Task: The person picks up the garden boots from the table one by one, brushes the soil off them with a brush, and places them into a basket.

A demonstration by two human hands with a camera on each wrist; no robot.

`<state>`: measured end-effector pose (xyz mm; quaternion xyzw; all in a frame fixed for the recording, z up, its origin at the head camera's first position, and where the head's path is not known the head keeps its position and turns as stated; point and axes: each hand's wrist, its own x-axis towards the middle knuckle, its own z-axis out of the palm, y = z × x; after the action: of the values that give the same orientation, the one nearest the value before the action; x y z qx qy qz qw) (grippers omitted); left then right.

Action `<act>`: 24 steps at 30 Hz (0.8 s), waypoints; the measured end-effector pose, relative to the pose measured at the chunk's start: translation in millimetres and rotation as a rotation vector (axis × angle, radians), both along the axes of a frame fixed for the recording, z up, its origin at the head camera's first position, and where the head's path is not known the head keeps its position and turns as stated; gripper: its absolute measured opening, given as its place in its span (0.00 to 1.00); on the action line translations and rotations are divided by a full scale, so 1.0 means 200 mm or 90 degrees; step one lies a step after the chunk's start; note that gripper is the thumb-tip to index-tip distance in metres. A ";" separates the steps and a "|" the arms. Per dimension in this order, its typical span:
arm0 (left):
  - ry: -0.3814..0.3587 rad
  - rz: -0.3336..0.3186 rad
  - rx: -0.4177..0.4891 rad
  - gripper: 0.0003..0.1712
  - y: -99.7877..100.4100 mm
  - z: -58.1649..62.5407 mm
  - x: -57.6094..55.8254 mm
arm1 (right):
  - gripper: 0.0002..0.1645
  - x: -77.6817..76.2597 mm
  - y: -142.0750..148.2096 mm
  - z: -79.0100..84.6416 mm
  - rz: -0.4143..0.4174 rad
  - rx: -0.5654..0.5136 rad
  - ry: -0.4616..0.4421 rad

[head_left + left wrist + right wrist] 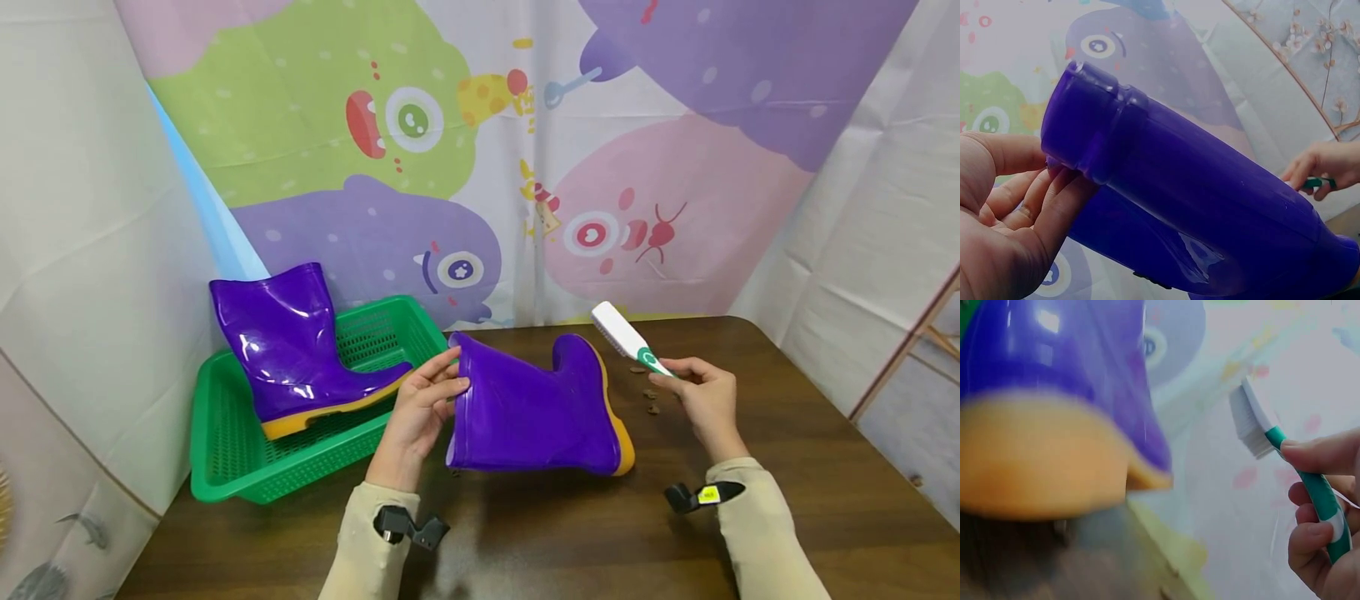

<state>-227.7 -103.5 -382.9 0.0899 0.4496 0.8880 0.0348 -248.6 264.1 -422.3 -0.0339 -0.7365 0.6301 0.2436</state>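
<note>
Brown table (765, 417), perhaps crumbs (652, 409) atop; cartoon cloth (660, 192) behind; left fingers (1063, 209) pinching boot (525, 408), right fingers (1309, 544) brush (621, 329).

Your forearms (768, 542) slant forward and inward, sleeved to the wrists. Your left hand (415, 417) pinches between thumb and fingers; your right hand (708, 408), well apart from it, grips with thumb extended and lower fingers curled.

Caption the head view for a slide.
The left hand holds a purple boot by its top edge while the right hand grips a brush; another boot sits in a green basket.
</note>
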 end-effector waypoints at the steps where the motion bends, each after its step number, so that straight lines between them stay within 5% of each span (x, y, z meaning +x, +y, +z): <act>1: -0.001 0.000 0.000 0.30 0.00 0.00 0.00 | 0.14 0.01 -0.02 0.01 0.022 -0.001 0.016; 6: -0.003 0.003 0.001 0.30 0.00 0.00 0.00 | 0.14 0.03 -0.09 0.04 0.108 0.038 0.048; 10: -0.003 0.002 -0.001 0.30 0.00 0.00 0.00 | 0.16 0.00 -0.11 -0.03 0.126 0.110 0.004; 16: -0.003 -0.005 -0.007 0.28 0.00 -0.01 0.00 | 0.19 -0.03 -0.05 -0.16 0.103 0.050 -0.103; 24: -0.001 0.002 -0.004 0.29 -0.01 -0.01 0.00 | 0.19 -0.05 0.01 -0.18 0.071 0.038 -0.105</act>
<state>-228.6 -104.5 -385.2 0.0886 0.4524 0.8868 0.0344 -258.0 266.0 -457.7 -0.0378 -0.7733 0.6155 0.1476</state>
